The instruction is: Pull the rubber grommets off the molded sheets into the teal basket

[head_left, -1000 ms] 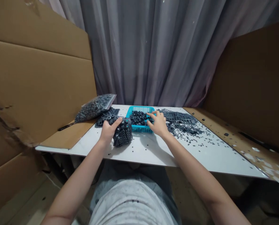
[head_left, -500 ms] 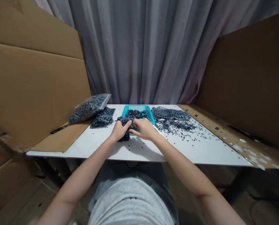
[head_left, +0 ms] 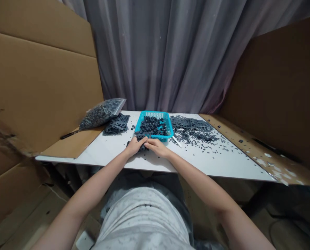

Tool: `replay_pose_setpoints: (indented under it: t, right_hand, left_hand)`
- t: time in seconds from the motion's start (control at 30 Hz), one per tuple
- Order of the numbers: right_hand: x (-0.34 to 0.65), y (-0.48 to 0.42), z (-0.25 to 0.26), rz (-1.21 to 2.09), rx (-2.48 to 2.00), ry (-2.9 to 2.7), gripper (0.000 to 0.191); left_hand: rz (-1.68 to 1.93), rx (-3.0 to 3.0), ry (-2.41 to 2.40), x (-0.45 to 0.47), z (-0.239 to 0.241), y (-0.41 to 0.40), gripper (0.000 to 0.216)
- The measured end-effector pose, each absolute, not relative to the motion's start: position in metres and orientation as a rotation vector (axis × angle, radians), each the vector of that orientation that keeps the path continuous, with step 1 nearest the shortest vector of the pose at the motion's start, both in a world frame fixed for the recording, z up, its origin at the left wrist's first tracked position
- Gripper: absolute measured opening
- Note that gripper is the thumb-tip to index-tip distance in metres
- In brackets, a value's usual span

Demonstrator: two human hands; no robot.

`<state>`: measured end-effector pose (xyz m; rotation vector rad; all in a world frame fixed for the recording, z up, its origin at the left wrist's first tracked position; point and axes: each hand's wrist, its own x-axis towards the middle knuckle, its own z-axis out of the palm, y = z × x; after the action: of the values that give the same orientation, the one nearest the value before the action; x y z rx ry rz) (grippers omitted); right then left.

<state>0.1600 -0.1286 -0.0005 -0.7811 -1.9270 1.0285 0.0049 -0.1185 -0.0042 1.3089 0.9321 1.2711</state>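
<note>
Both hands meet at a black perforated foam sheet (head_left: 141, 136), just in front of the blue basket (head_left: 170, 129). My left hand (head_left: 134, 146) is closed on the sheet's left part, thumb on top. My right hand (head_left: 157, 146) is closed at its right side, fingertips beside the left thumb and touching the sheet. Part of the sheet is hidden under the hands. Inside the basket lie many small black foam pieces (head_left: 152, 124) with holes.
At the left, a zip bag (head_left: 100, 113) full of dark pieces leans by stacked black sheets (head_left: 117, 125). Right of the basket are a white stick (head_left: 177, 142), a punched-out sheet (head_left: 191, 123) and scattered black bits (head_left: 204, 137). Cardboard walls (head_left: 45, 73) flank the white table (head_left: 204, 166).
My hands have come closer together, and the right fingers have lowered onto the sheet. More of the basket shows now. The camera view has shifted slightly.
</note>
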Motion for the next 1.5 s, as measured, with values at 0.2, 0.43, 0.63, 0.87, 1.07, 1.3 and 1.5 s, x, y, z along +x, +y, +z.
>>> replay_pose_setpoints:
  t: [0.2, 0.43, 0.63, 0.87, 1.07, 1.3, 1.5]
  right_hand:
    - [0.145, -0.126, -0.006, 1.334, -0.694, -1.62, 0.046]
    - [0.139, -0.126, -0.006, 1.436, -0.646, -1.425, 0.04]
    - [0.14, -0.129, -0.002, 1.427, -0.585, -1.477, 0.044]
    - [0.151, -0.123, 0.003, 1.166, -0.647, -1.66, 0.045]
    - [0.168, -0.13, 0.008, 0.778, -0.777, -1.92, 0.031]
    - [0.171, -0.133, 0.009, 0.629, -0.842, -2.183, 0.025]
    - [0.175, -0.131, 0.011, 0.718, -0.815, -2.177, 0.028]
  left_hand:
    - [1.373, 1.082, 0.9, 0.017, -0.009, -0.114, 0.036]
    - [1.39, 0.893, 0.815, 0.022, -0.006, -0.115, 0.046]
    - [1.387, 0.836, 0.782, 0.012, -0.006, -0.109, 0.042]
    - [1.427, 0.879, 0.784, 0.007, -0.003, -0.108, 0.042]
    - [1.466, 1.031, 0.837, 0.01, -0.008, -0.111, 0.038]
    - [1.452, 1.244, 0.932, 0.006, -0.013, -0.112, 0.035]
    - [1.299, 1.369, 0.91, 0.001, -0.006, -0.12, 0.03]
